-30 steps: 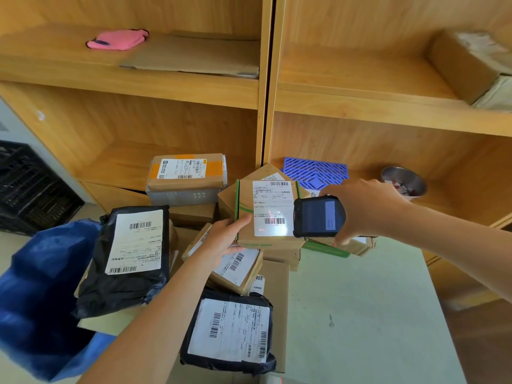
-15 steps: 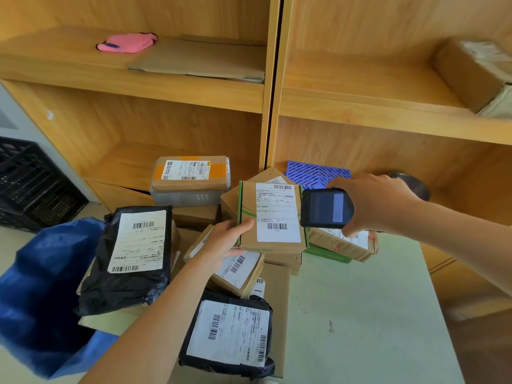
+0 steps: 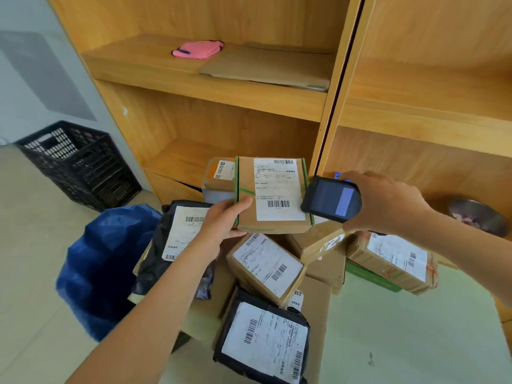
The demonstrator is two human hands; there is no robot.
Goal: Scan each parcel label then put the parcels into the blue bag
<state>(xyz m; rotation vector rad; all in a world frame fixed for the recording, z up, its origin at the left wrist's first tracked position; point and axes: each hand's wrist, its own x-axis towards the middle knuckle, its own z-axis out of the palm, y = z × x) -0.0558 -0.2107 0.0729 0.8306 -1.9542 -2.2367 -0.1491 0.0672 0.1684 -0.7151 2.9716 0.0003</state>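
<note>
My left hand [image 3: 225, 218] grips a brown cardboard parcel with green tape [image 3: 246, 217] by its lower left corner and holds it up, its white label facing me. Just to its right, my right hand [image 3: 385, 203] holds a black handheld scanner [image 3: 329, 199], screen towards me. The blue bag [image 3: 102, 261] stands open on the floor at the lower left. Below the hands lie more parcels: a black poly parcel [image 3: 171, 245], a brown box [image 3: 266, 268], another black poly parcel [image 3: 263, 345] and a taped brown box [image 3: 393, 261].
Wooden shelves [image 3: 210, 90] rise behind the pile, with a pink cloth [image 3: 198, 49] and flat cardboard on the upper shelf. A black plastic crate [image 3: 80, 164] stands on the floor at the left. A metal bowl [image 3: 476, 216] sits at the right. The pale table top [image 3: 401, 333] extends lower right.
My left hand has lifted the green-taped parcel and carried it leftward, away from the pile. The red scan light on its label has gone. My view has swung left.
</note>
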